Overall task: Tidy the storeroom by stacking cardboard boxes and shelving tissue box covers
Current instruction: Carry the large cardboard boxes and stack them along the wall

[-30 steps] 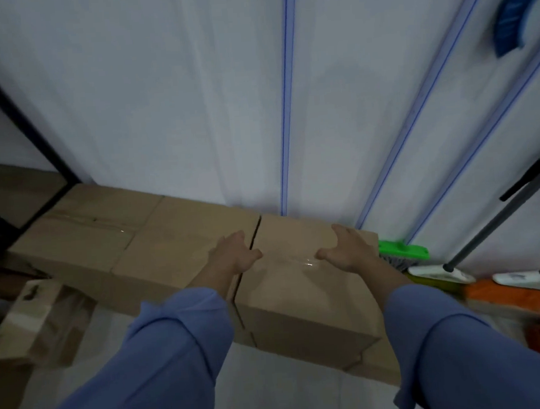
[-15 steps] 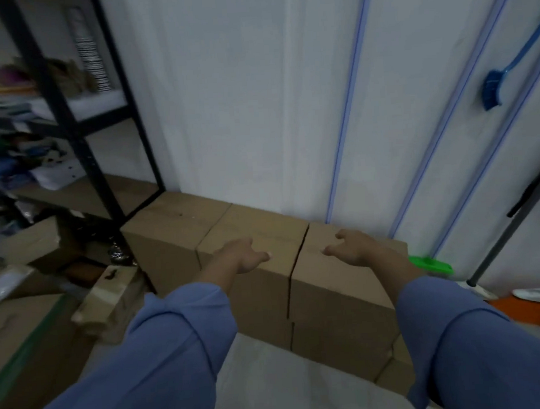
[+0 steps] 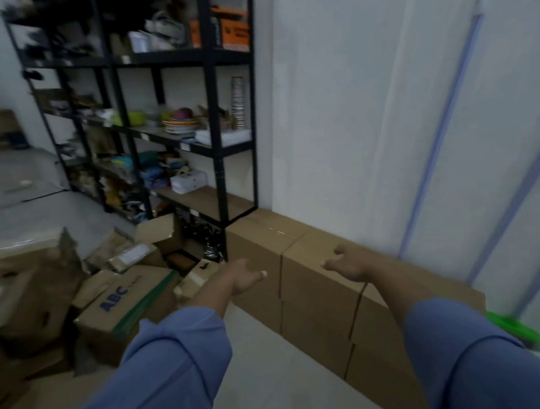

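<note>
Brown cardboard boxes stand stacked in a row, two high, along the white wall. My left hand hovers in front of the stack's left end, fingers relaxed, holding nothing. My right hand hangs just above the top of the middle box, fingers loosely spread and empty. Both arms wear blue sleeves. A heap of loose cardboard boxes, one marked ABC, lies on the floor to the left. No tissue box cover can be made out in this blurred frame.
A black metal shelving unit full of dishes, cups and packets stands against the wall beyond the stack. A green object lies at the stack's right end. Pale floor stretches between me and the boxes.
Both hands have lifted off the top of the right box and drawn back. The view has swung left and up, bringing the shelving and the box heap into sight.
</note>
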